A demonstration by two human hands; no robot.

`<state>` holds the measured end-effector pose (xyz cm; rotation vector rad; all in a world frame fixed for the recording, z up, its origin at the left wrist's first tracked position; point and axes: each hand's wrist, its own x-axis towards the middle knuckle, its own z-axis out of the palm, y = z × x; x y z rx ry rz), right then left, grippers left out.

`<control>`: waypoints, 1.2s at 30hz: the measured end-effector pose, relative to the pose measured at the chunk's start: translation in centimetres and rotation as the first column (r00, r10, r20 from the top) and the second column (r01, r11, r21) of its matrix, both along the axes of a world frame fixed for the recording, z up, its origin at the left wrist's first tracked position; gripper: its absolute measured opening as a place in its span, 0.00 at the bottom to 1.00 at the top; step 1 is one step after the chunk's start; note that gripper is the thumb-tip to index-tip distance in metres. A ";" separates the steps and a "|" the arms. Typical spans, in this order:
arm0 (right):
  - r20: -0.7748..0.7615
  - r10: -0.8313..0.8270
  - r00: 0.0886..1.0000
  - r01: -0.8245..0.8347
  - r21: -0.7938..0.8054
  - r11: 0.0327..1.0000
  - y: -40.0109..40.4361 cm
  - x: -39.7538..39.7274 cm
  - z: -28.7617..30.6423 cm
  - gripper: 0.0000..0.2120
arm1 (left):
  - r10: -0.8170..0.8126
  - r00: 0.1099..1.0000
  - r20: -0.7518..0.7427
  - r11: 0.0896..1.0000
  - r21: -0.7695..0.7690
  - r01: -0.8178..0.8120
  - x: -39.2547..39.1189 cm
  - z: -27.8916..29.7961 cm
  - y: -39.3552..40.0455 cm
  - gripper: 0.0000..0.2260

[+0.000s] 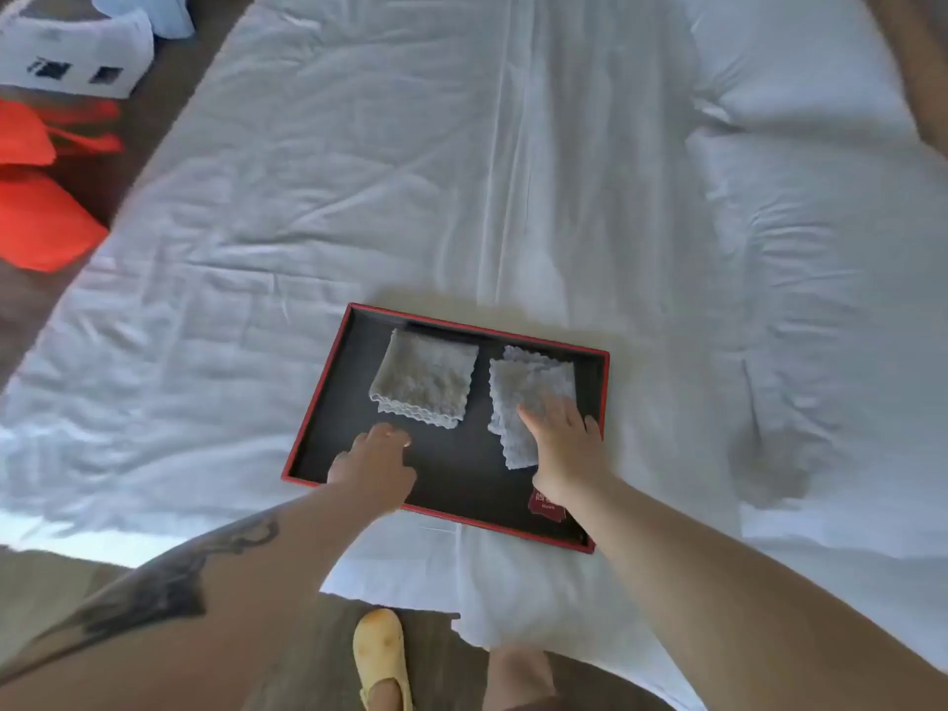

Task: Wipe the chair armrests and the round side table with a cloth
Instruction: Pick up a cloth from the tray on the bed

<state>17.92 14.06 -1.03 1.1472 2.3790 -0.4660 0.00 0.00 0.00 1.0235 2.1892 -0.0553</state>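
Soft daylight, bright patch on sheet [46, 526] lower left; overall slight blur; wide-angle bending at edges.

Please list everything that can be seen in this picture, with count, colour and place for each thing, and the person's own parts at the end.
Folded grey microfibre cloths: 2, grey; one in the tray's far left part, one in its right part.
Rectangular black tray with red rim: 1, black and red, on the bed near its foot.
Small red label: 1, red, in the tray's near right corner.
White wrinkled bed sheet: 1, white, covering the bed.
Orange-red fabric items: 2 or more, on the floor to the left.
White box with dark marks: 1, far left on the floor.
Yellow shoe: 1, on the floor below.
Left hand: over the tray, empty.
Right hand: flat on the right cloth.
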 end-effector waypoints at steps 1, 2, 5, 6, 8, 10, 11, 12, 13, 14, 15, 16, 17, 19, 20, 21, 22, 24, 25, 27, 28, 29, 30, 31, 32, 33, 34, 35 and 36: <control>0.017 0.079 0.997 -0.079 0.027 0.997 0.3 -0.3 -0.5 0.43 | 0.004 1.000 0.006 1.000 -0.003 -0.004 0.1 -0.3 0.6 0.19; -0.002 0.107 0.994 -0.107 0.042 0.993 0.6 -0.5 -0.9 0.44 | 0.037 0.999 0.014 0.999 0.020 -0.037 0.2 -0.7 1.3 0.19; -0.015 0.157 0.987 -0.155 0.089 0.984 0.8 -0.7 -2.3 0.46 | 0.043 0.998 0.048 0.998 0.041 -0.045 0.9 -1.3 3.5 0.18; -0.017 0.177 0.984 -0.174 0.107 0.979 1.1 -0.5 -3.1 0.45 | 0.044 0.997 0.061 0.998 0.050 -0.047 1.2 -1.6 4.3 0.17; -0.047 0.203 0.978 -0.194 0.152 0.969 1.6 -0.3 -3.7 0.42 | 0.034 0.997 0.071 0.997 0.073 -0.040 1.6 -1.7 6.0 0.16; -0.104 0.237 0.966 -0.214 0.195 0.957 2.1 -0.4 -4.2 0.31 | 0.007 0.997 0.081 0.996 0.088 -0.014 2.2 -1.9 7.4 0.16; -0.170 0.233 0.958 -0.194 0.218 0.956 2.3 -0.3 -4.4 0.24 | -0.009 0.997 0.082 0.995 0.098 0.001 2.4 -2.0 8.0 0.17; -0.271 0.200 0.942 -0.135 0.239 0.962 2.4 -0.4 -4.4 0.17 | -0.026 0.996 0.082 0.995 0.103 0.018 2.6 -2.0 8.5 0.16; -0.382 0.123 0.916 -0.030 0.239 0.971 2.6 -0.5 -4.2 0.11 | -0.039 0.997 0.072 0.993 0.114 0.030 2.6 -2.2 8.9 0.16; -0.475 0.016 0.880 0.098 0.215 0.972 2.7 -0.6 -3.9 0.06 | -0.051 0.997 0.061 0.991 0.124 0.043 2.6 -2.3 9.3 0.16; -0.545 -0.097 0.833 0.233 0.186 0.954 2.8 -0.9 -3.6 0.03 | -0.060 0.997 0.049 0.989 0.135 0.053 2.4 -2.4 9.5 0.16; -0.597 -0.203 0.776 0.368 0.167 0.914 2.9 -1.3 -3.2 0.03 | -0.060 0.997 0.041 0.989 0.140 0.054 2.2 -2.4 9.7 0.16; -0.640 -0.291 0.711 0.486 0.147 0.862 2.9 -1.8 -2.9 0.04 | -0.062 0.998 0.031 0.987 0.148 0.056 2.0 -2.5 9.8 0.17; -0.688 -0.441 0.576 0.655 0.067 0.752 2.8 -3.1 -2.4 0.06 | -0.046 0.999 0.008 0.987 0.152 0.044 1.5 -2.7 9.7 0.17; -0.701 -0.473 0.534 0.674 0.016 0.738 2.6 -3.8 -2.3 0.07 | -0.035 0.999 -0.002 0.988 0.152 0.035 1.3 -2.7 9.6 0.17; -0.697 -0.466 0.545 0.631 -0.025 0.775 2.4 -4.4 -2.4 0.09 | -0.029 1.000 -0.012 0.988 0.152 0.030 1.2 -2.8 9.4 0.17; -0.657 -0.414 0.630 0.524 -0.034 0.851 2.1 -4.9 -3.0 0.12 | -0.029 0.999 -0.024 0.987 0.156 0.033 1.0 -2.9 9.2 0.17; -0.458 -0.184 0.870 0.197 -0.020 0.980 1.5 -5.0 -4.3 0.22 | -0.058 0.997 -0.051 0.985 0.160 0.065 0.7 -3.0 8.8 0.17; -0.338 -0.050 0.940 0.049 -0.012 0.999 1.2 -4.6 -4.9 0.28 | -0.077 0.995 -0.061 0.984 0.156 0.086 0.5 -3.0 8.5 0.18; -0.194 0.113 0.975 -0.120 -0.027 0.992 1.2 -3.6 -5.8 0.40 | -0.117 0.991 -0.070 0.982 0.141 0.126 0.3 -3.0 8.2 0.19; -0.190 0.138 0.972 -0.146 -0.031 0.989 1.4 -3.1 -6.0 0.43 | -0.132 0.989 -0.069 0.981 0.133 0.140 0.1 -2.9 8.0 0.20; -0.209 0.158 0.965 -0.168 -0.032 0.985 1.9 -2.8 -6.2 0.45 | -0.145 0.987 -0.067 0.980 0.125 0.152 0.0 -2.9 7.9 0.20; -0.230 0.181 0.956 -0.191 -0.020 0.981 2.4 -2.5 -6.2 0.46 | -0.156 0.985 -0.068 0.980 0.116 0.163 0.0 -2.9 7.9 0.21; -0.251 0.214 0.944 -0.214 0.026 0.976 2.9 -2.1 -6.2 0.47 | -0.166 0.984 -0.071 0.979 0.109 0.173 -0.1 -2.9 7.8 0.21; -0.251 0.257 0.933 -0.240 0.097 0.966 3.4 -1.8 -6.2 0.48 | -0.174 0.982 -0.073 0.978 0.104 0.181 -0.1 -2.9 7.8 0.22; -0.228 0.282 0.932 -0.249 0.163 0.955 3.7 -1.3 -6.2 0.48 | -0.177 0.981 -0.074 0.978 0.099 0.184 -0.1 -2.8 7.8 0.22; -0.213 0.281 0.936 -0.238 0.208 0.949 3.9 -0.9 -6.4 0.47 | -0.177 0.981 -0.073 0.978 0.094 0.184 -0.1 -2.8 7.7 0.22; -0.216 0.269 0.939 -0.219 0.231 0.948 4.0 -0.5 -6.5 0.45 | -0.175 0.982 -0.072 0.979 0.090 0.181 0.1 -2.8 7.6 0.23; -0.238 0.266 0.934 -0.205 0.250 0.946 4.0 -0.1 -6.7 0.43 | -0.169 0.983 -0.071 0.981 0.088 0.175 0.2 -2.8 7.4 0.23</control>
